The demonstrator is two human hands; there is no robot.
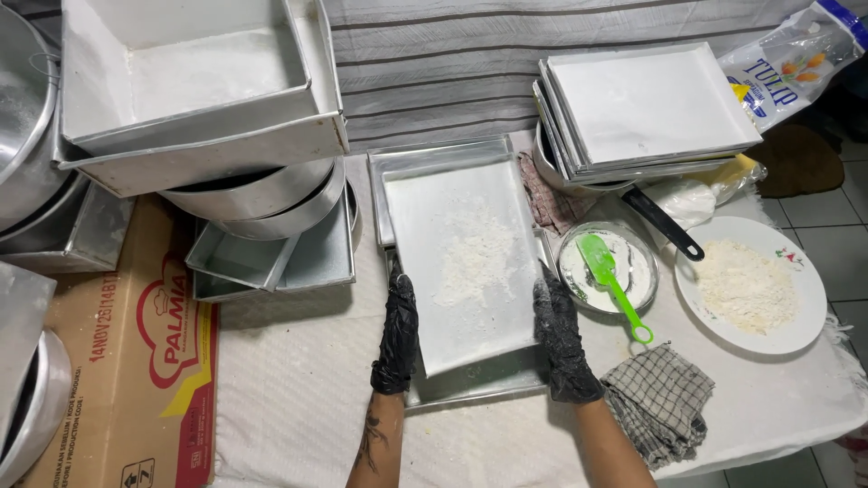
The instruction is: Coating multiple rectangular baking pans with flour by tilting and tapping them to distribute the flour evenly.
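Both my hands wear black gloves. My left hand [398, 333] grips the left edge of a rectangular metal baking tray [452, 312], and my right hand [561, 336] grips its right edge. The tray is greased white and has loose flour [477, 253] scattered across its middle. It is held tilted over another metal tray [470, 389] lying on the white cloth.
A small bowl [633, 285] with a green spatula [608, 271] and a white plate of flour [750, 287] sit to the right. A checked cloth [658, 398], stacked floured trays [646, 108], a flour bag [796, 59], stacked tins [199, 81] and a cardboard box [136, 361] surround the work spot.
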